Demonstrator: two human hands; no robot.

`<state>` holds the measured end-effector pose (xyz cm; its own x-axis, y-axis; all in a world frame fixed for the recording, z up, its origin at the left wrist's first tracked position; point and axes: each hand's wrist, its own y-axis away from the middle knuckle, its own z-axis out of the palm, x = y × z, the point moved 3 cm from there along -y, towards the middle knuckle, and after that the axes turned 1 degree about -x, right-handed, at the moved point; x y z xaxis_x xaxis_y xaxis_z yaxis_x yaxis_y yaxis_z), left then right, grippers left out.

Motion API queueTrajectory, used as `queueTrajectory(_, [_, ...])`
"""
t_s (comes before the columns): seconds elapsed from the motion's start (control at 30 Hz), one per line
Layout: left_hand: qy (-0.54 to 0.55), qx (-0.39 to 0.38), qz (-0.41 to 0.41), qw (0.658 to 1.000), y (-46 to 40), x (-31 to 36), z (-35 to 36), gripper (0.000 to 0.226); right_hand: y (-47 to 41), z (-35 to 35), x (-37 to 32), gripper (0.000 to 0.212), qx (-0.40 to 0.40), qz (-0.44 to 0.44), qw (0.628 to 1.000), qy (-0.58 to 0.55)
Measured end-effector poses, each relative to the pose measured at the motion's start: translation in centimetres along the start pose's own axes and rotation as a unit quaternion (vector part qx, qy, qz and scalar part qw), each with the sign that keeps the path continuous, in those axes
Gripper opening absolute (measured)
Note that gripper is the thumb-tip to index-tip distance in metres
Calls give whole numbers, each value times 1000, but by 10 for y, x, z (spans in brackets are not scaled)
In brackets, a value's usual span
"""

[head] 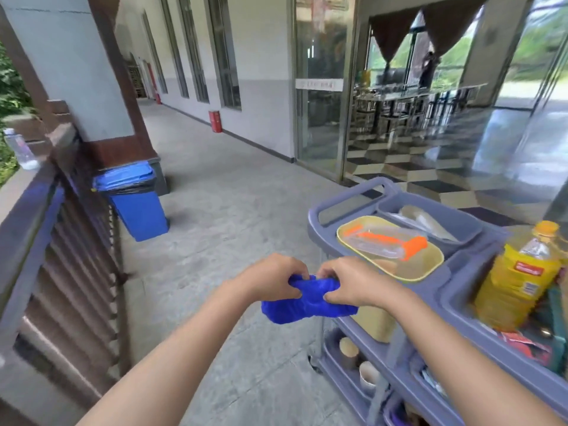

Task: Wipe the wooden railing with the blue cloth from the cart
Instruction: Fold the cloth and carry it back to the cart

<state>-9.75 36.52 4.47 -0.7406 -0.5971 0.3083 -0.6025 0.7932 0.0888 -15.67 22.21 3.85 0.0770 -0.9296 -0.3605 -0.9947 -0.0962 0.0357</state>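
Observation:
A bright blue cloth [307, 301] hangs bunched between both my hands over the concrete floor, just left of the grey cart [347, 195]. My left hand [273, 276] pinches its left upper edge and my right hand [347, 279] pinches the right upper edge. The wooden railing [27, 210], dark brown with slats below its top rail, runs along the left side, about an arm's length from the cloth.
A blue bin [135, 201] with a black liner stands by the railing and a pillar. A water bottle [20, 149] sits on the rail top. On the cart are a yellow tray [424, 272] with an orange-capped bottle and a yellow oil bottle [519, 278]. Glass doors lie ahead on the right.

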Motion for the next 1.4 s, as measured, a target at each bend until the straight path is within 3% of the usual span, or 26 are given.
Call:
queueTrajectory(0.33, [-47, -41, 71, 996, -158, -68, -63, 22, -134, -52, 64, 17, 25, 68, 997, -22])
queueTrajectory(0.57, [-62, -76, 219, 971, -279, -66, -65, 24, -163, -70, 129, 22, 86, 190, 978, -23])
queueTrajectory(0.8, [-71, -122, 420, 896, -359, 5, -55, 27, -119, -89, 170, 25, 166, 388, 906, -30])
queueTrajectory(1.0, [-58, -145, 573, 805, -362, 85, -39, 23, -52, -98, 160, 27, 203, 523, 828, 6])
queueTrajectory(1.2, [-38, -202, 627, 751, -347, 150, -9, 18, 9, -93, 157, 27, 221, 607, 763, 10])
queueTrajectory(1.4, [-31, -218, 628, 746, -344, 176, 32, 17, 40, -72, 179, 26, 217, 631, 744, -24])
